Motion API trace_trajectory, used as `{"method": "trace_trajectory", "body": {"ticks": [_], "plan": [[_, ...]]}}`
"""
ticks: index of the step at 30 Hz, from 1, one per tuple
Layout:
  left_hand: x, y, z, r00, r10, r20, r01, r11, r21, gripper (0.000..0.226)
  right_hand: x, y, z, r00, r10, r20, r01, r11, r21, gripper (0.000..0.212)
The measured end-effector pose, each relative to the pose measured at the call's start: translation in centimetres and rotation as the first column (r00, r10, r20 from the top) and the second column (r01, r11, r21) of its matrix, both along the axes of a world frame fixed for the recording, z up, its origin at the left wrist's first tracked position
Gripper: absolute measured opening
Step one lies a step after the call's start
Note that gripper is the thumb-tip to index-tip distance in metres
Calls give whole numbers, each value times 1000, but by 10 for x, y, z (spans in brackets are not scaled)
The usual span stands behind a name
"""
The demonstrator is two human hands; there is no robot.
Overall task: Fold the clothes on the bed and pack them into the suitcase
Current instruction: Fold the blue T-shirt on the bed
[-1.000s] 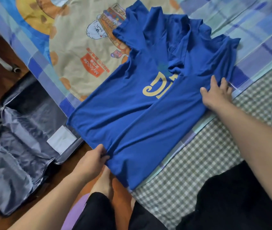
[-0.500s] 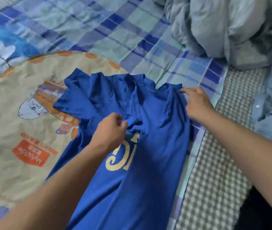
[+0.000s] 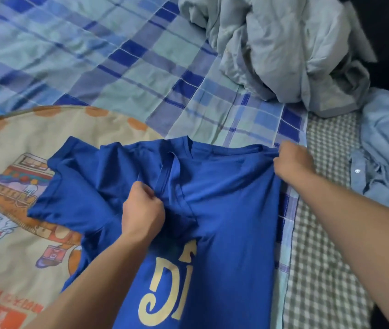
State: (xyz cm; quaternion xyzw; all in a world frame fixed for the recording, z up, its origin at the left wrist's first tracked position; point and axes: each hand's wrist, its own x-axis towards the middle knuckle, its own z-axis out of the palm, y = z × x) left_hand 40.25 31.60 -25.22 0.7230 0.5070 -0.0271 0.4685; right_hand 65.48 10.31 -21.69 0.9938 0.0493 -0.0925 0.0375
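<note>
On the bed [image 3: 93, 55], left hand [image 3: 142, 210] pinches the blue shirt [image 3: 224, 222] mid-chest; right hand [image 3: 292, 162] grips its shoulder; pulling both evenly should keep the fold straight.

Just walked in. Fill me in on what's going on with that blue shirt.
A person is folding a blue T-shirt spread on the bed's plaid sheet. The left hand grips bunched fabric near the collar, while the right hand pinches the shirt's far right shoulder edge. The shirt isn't neatly folded yet. A crumpled grey garment and a light blue shirt lie waiting nearby. The suitcase isn't in view.
</note>
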Motion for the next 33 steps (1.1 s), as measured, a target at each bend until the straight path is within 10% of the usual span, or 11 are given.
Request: {"method": "trace_trajectory", "body": {"ticks": [7, 13, 18, 23, 29, 33], "plan": [[-11, 5, 19, 866, -393, -310, 461, 868, 184, 22, 3, -19, -17, 996, 6, -89, 0, 997, 74, 24], [64, 15, 8, 947, -278, -163, 310, 924, 222, 59, 5, -25, -28, 990, -41, -138, 66, 980, 188, 33], [57, 25, 4, 988, -155, 25, 145, 961, 237, 7, 11, -33, -19, 981, 45, -190, 5, 967, 255, 30], [33, 40, 15, 966, -25, 256, -29, 978, 207, 6, 16, -32, -14, 979, 127, -160, -113, 989, 91, 23], [42, 46, 1, 986, 10, 169, 15, 989, -144, 71, 10, -9, -15, 993, 21, -116, -28, 998, -60, 41], [25, 33, 6, 982, 102, 160, -84, 990, -113, 44, -36, 9, -11, 894, 341, 292, -387, 915, 116, 38]]}}
